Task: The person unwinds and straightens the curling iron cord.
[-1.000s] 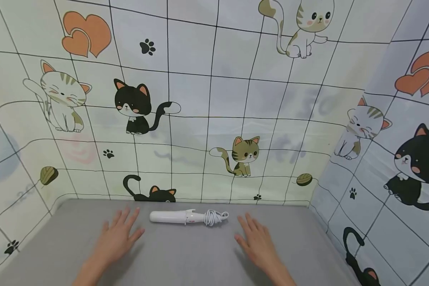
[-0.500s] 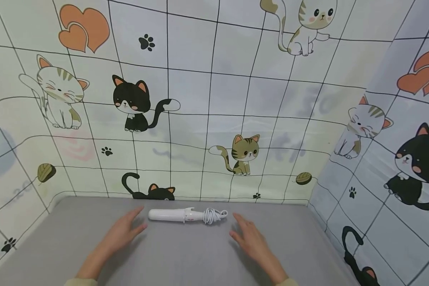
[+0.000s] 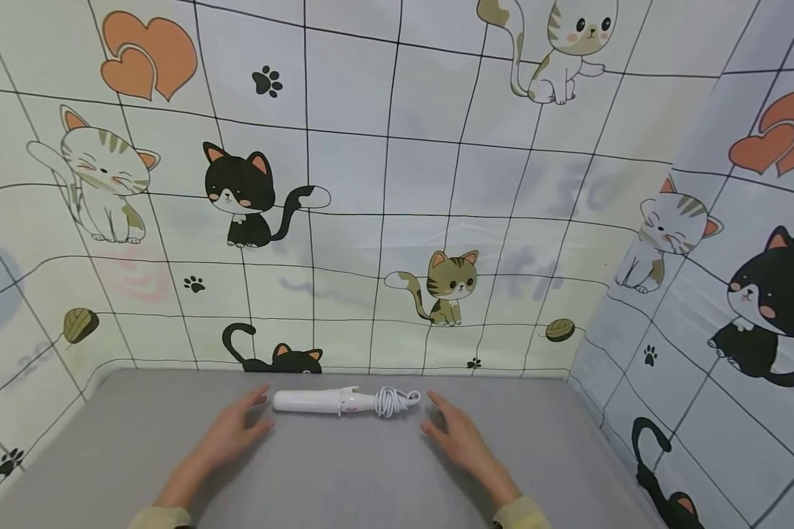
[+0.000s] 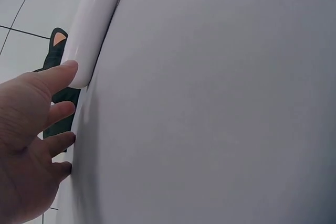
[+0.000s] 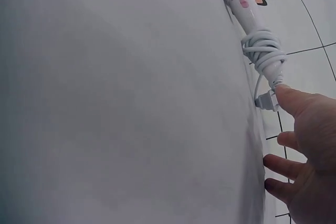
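Observation:
A white curling iron (image 3: pixel 311 401) lies crosswise near the far edge of the grey table, its barrel to the left. Its white cord (image 3: pixel 394 402) is wound in loops round the handle at the right end. My left hand (image 3: pixel 231 433) stands just left of the barrel's tip, thumb and fingers apart, holding nothing. Beyond the cord end is my right hand (image 3: pixel 459 437), likewise spread and holding nothing. In the right wrist view a plug (image 5: pixel 268 101) hangs by the handle's end, close to the thumb. Both hands' little-finger sides are near the tabletop.
The grey tabletop (image 3: pixel 344 477) reaches back to a cloth backdrop (image 3: pixel 351 169) printed with cats, hearts, paw prints and grid lines. This cloth also rises along the left and right sides of the table.
Both hands have turned from palms down to palms facing inward and drawn slightly closer to the curling iron's ends. Sleeve cuffs have come into view. The curling iron stays in place.

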Tool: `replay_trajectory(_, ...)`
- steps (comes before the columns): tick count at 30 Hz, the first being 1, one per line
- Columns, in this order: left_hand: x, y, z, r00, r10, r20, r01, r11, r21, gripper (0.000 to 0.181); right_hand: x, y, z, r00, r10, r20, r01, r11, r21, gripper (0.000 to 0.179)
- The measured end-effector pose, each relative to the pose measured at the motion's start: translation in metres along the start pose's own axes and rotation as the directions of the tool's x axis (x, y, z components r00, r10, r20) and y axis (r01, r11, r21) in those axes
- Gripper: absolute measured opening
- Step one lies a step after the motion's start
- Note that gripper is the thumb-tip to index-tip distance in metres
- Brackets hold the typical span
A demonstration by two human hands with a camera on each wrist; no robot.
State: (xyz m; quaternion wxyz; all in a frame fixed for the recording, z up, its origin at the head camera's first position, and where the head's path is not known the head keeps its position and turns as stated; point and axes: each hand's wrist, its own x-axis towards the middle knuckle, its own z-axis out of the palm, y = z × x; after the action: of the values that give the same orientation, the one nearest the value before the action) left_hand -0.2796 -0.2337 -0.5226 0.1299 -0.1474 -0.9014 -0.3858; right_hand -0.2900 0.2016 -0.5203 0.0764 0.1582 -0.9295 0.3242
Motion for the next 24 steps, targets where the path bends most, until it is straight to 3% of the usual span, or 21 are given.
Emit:
replay_trajectory(11, 0.01, 0.003, 0.007, 1.0, -0.011, -0.016, 0.011, 1.0, -0.014, 0.062, 0.013, 0.0, 0.007, 0.996, -0.092, -0.001, 0.092, 0.994, 0.065, 0.058)
replay_trajectory(20, 0.015, 0.001, 0.012, 1.0, 0.02, -0.023, -0.019, 0.999, 0.045, 0.057, 0.018, -0.002, 0.01, 0.996, -0.085, 0.014, 0.084, 0.992, 0.092, 0.055)
replay_trajectory(24, 0.017, 0.001, 0.013, 1.0, 0.003, -0.013, -0.003, 0.999, 0.032, 0.055, 0.02, 0.0, 0.012, 0.997, -0.078, 0.016, 0.077, 0.993, 0.091, 0.055)
